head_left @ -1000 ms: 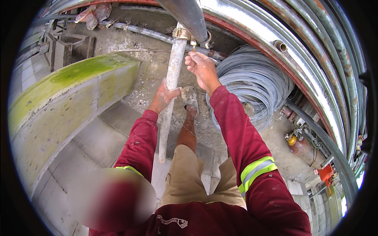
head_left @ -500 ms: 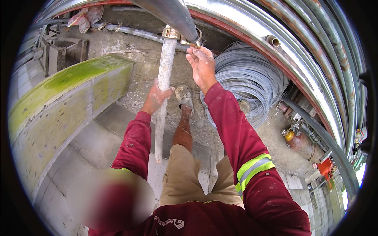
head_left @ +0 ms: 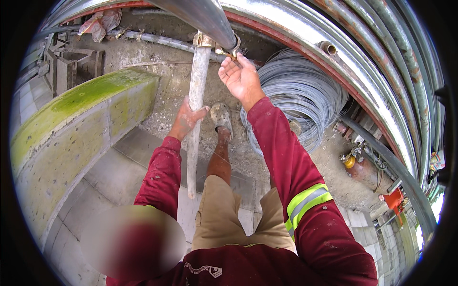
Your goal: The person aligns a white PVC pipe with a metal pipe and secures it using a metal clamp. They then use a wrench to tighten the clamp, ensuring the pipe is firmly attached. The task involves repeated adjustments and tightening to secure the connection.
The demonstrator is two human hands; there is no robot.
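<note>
Whitish and crusted, a slim pipe ran almost straight up and down through the middle of the frame, its top leaning slightly right. A left hand was wrapped around it about halfway along, thumb crossing the front; the fingers behind were hidden. At the pipe's upper end, in the upper centre of the frame, sat a brassy clamp, above both hands in the picture. A thick dark pipe slanted in from the top edge, its lower end just to the right of the clamp's main body.

A right hand was much the nearer to this joint. It was raised with the palm turned up and fingers loosely curled, their tips by the clamp's right-hand hardware; whether they pinched any part could not be told. The left hand lay lower and to the left, well apart from the clamp. Just right of the right hand, a grey wire coil lay on the ground.
</note>
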